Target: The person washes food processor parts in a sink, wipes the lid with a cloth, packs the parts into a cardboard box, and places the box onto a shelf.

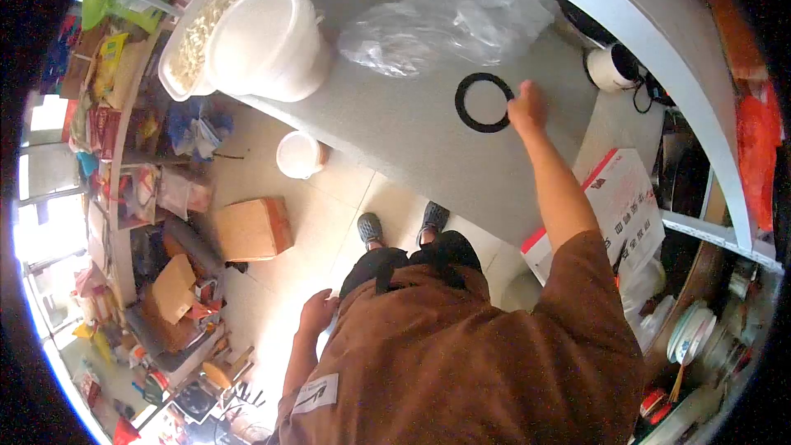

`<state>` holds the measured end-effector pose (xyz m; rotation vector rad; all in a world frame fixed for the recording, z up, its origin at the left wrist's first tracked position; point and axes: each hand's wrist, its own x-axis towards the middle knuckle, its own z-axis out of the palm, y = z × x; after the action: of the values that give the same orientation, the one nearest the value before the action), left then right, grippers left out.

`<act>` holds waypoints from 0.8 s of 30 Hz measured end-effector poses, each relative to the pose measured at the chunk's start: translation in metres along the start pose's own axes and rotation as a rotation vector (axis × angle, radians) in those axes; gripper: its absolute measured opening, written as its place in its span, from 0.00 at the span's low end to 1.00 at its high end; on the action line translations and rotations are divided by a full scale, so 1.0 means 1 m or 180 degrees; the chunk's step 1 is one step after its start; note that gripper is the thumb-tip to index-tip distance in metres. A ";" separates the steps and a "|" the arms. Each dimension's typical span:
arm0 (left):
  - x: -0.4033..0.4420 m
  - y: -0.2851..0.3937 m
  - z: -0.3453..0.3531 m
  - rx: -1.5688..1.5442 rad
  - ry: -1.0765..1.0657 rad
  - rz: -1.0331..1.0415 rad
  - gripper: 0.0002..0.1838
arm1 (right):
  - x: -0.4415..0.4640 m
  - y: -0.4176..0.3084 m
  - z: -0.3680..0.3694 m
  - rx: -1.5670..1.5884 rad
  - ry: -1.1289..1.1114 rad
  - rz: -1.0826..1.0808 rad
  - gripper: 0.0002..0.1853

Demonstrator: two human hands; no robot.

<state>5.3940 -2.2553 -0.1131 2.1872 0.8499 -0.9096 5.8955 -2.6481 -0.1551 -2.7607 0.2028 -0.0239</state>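
Observation:
My right hand (pixel 528 106) is closed on the right edge of a flat black ring (pixel 484 127), over the grey table (pixel 395 128). Its thumb or a finger points toward the far side. Just beyond the ring lies a crumpled sheet of clear plastic (pixel 453 21), apart from the hand. Down beside my hip hangs my left hand (pixel 318 311), away from the table. Its fingers are small in view and partly lost in glare, so I cannot make out their pose.
A lidded white bucket (pixel 268 41) and a tub of pale pieces (pixel 214 25) stand at the table's left end. On the floor are a small white bucket (pixel 300 155) and a cardboard box (pixel 254 229). A printed white box (pixel 614 214) is at right, below a metal frame (pixel 659 41).

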 end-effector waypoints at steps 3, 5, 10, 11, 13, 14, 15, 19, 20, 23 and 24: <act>-0.011 0.007 -0.005 -0.0089 0.0069 -0.0058 0.24 | 0.023 -0.022 -0.027 -0.0302 0.1420 -0.1071 0.26; -0.011 0.008 -0.007 -0.0201 0.0093 -0.0123 0.24 | 0.051 -0.029 -0.039 -0.0473 0.1508 -0.1505 0.22; -0.002 0.043 -0.023 -0.0491 0.0194 0.0109 0.25 | 0.056 -0.084 -0.033 0.0217 0.0282 -0.1682 0.10; -0.001 0.062 -0.028 -0.1051 0.0204 0.0180 0.27 | 0.029 -0.101 -0.036 0.0741 0.0422 -0.2407 0.10; 0.002 0.115 -0.043 -0.2597 -0.0019 0.0667 0.34 | -0.047 -0.137 -0.052 0.0890 -0.0430 -0.2975 0.12; 0.001 0.145 -0.053 -0.3464 -0.0358 0.0948 0.37 | -0.084 -0.143 -0.056 0.1385 -0.0585 -0.3674 0.13; 0.001 0.172 -0.064 -0.4328 -0.0708 0.1239 0.40 | -0.118 -0.151 -0.057 0.1677 -0.1280 -0.3924 0.14; 0.025 0.236 -0.079 -0.5258 -0.0778 0.1135 0.35 | -0.162 -0.171 -0.115 0.2556 -0.2541 -0.5030 0.12; 0.022 0.254 -0.089 -0.4847 -0.0440 0.1028 0.30 | -0.149 -0.166 -0.120 0.2762 -0.2791 -0.4592 0.10; 0.009 0.266 -0.098 -0.4468 0.0220 0.0790 0.23 | -0.067 -0.149 -0.124 0.2936 -0.1660 -0.3150 0.04; 0.004 0.256 -0.097 -0.4266 0.0454 0.0726 0.23 | -0.024 -0.132 -0.101 0.2452 -0.0913 -0.2276 0.04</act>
<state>5.6223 -2.3377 0.0137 1.1026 0.8588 0.0416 5.8858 -2.5597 -0.0130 -1.9040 -0.7182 0.0884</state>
